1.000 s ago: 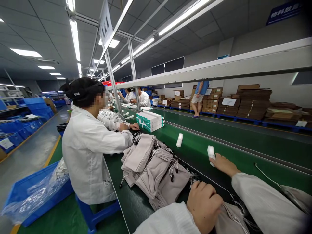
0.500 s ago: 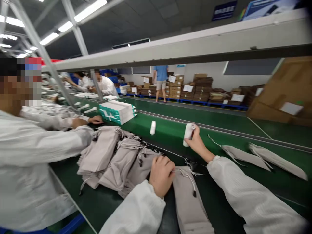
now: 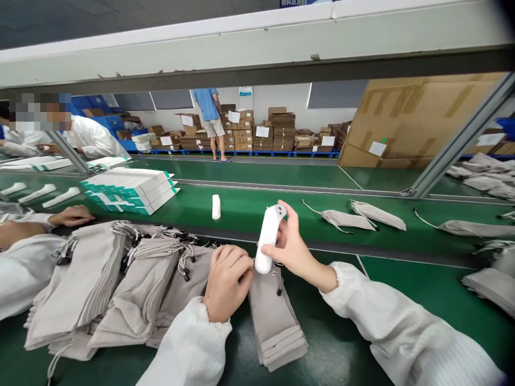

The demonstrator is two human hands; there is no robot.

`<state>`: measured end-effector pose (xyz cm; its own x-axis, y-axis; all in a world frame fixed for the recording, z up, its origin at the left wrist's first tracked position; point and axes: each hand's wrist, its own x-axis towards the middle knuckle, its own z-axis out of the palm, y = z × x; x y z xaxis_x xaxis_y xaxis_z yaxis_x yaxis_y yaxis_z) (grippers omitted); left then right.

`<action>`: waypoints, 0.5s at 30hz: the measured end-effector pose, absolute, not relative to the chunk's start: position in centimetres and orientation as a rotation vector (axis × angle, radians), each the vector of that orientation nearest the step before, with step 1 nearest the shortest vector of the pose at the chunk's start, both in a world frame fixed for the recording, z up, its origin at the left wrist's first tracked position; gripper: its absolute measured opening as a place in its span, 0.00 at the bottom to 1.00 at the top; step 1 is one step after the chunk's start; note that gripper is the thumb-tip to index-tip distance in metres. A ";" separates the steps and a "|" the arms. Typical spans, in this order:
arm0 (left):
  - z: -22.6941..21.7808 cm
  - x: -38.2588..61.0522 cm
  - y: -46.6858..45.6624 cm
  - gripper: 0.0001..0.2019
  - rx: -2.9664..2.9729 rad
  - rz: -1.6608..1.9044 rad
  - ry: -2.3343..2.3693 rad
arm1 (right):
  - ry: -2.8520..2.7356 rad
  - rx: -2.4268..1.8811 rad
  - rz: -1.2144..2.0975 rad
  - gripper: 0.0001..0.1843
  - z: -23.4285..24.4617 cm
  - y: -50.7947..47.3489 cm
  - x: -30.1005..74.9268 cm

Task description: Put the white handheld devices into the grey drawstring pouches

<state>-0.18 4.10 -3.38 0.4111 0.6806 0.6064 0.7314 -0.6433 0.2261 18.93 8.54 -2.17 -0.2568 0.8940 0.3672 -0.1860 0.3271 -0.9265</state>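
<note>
My right hand (image 3: 293, 246) grips a white handheld device (image 3: 267, 233) with an angled head and two dark dots, held upright with thumb and fingers around it. Just below it lies a small stack of grey drawstring pouches (image 3: 277, 327). At the top left corner of that stack, my left hand (image 3: 227, 279) is closed, its fingertips pinching the pouch's mouth; the exact grip is partly hidden. Left of this hand is a large pile of grey drawstring pouches (image 3: 86, 279). A second white device (image 3: 216, 207) stands on the green belt (image 3: 193, 222) beyond.
Stacked white and teal boxes (image 3: 132, 190) are on the belt at left, near a co-worker's hand (image 3: 72, 215). Filled pouches (image 3: 348, 219) lie along the belt to the right. A metal post (image 3: 462, 136) rises at right, and a beam (image 3: 257, 53) crosses above.
My right hand has brought the white device from over the belt back toward the pouch stack and my left hand. The view has turned to the right.
</note>
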 end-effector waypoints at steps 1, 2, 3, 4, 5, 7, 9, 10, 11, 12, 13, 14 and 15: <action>-3.4 -0.2 4.2 0.08 -2.604 -1.052 -1.275 | -1.471 -0.703 1.167 0.55 -2.4 8.5 18.8; -3.4 -0.2 4.2 0.08 -2.625 -1.056 -1.268 | -1.477 -0.717 1.140 0.54 -2.6 8.5 18.7; -3.5 -0.2 4.2 0.07 -2.644 -1.062 -1.268 | -1.478 -0.726 1.116 0.53 -2.7 8.5 18.6; -3.5 -0.3 4.2 0.07 -2.669 -1.067 -1.274 | -1.479 -0.732 1.099 0.52 -2.8 8.6 18.6; -3.5 -0.4 4.2 0.07 -2.705 -1.073 -1.281 | -1.479 -0.736 1.088 0.52 -2.8 8.6 18.7; -3.4 -0.4 4.1 0.06 -2.801 -1.099 -1.303 | -1.469 -0.735 1.074 0.51 -2.8 8.8 18.8; -3.1 -0.3 3.9 0.06 -2.912 -1.178 -1.338 | -1.453 -0.718 1.075 0.50 -2.7 8.9 18.9; -3.0 -0.1 3.8 0.06 -2.971 -1.251 -1.352 | -1.448 -0.709 1.084 0.50 -2.7 9.0 18.9; -2.9 0.0 3.7 0.07 -3.028 -1.342 -1.363 | -1.446 -0.703 1.097 0.49 -2.7 9.0 19.0; -2.8 0.2 3.7 0.07 -3.068 -1.441 -1.376 | -1.449 -0.696 1.114 0.48 -2.7 9.0 19.0; -2.8 0.3 3.6 0.08 -3.081 -1.545 -1.393 | -1.455 -0.685 1.134 0.47 -2.7 9.0 19.0; -2.8 0.5 3.5 0.07 -3.065 -1.642 -1.421 | -1.467 -0.670 1.160 0.44 -2.7 9.1 19.1; -2.8 0.7 3.5 0.07 -3.018 -1.728 -1.465 | -1.481 -0.650 1.194 0.39 -2.7 9.1 19.1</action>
